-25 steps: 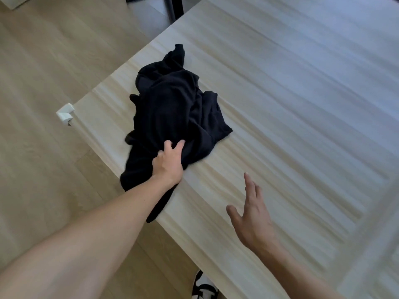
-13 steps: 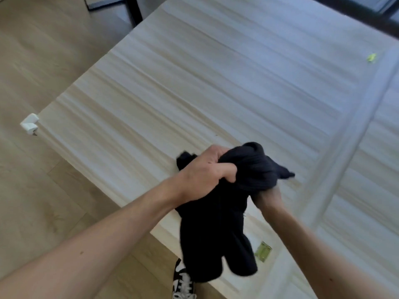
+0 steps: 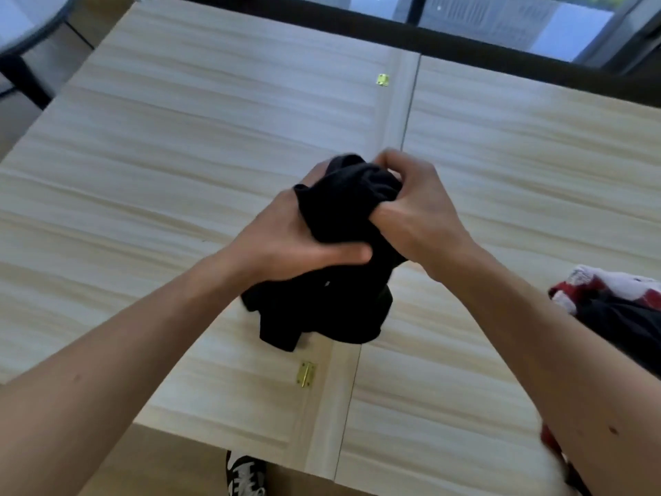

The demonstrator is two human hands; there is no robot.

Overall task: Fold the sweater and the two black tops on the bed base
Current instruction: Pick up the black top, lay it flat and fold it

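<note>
Here, the left hand (image 3: 286,241) gripped a bunched black top (image 3: 323,306), thumb curled across the cloth. The right hand (image 3: 420,216) clutched the same wad from the other side, fingers dug into its folds. The hands were close together, and the top's lower part hung over the middle seam of the pale wooden bed base (image 3: 161,155). A brass hinge (image 3: 305,374) sat just below the cloth, and another hinge (image 3: 382,79) sat far up the seam. At the right edge the red-and-white sweater (image 3: 604,282) lay against a dark garment (image 3: 629,331). A shoe (image 3: 246,474) showed below the base's near edge.
</note>
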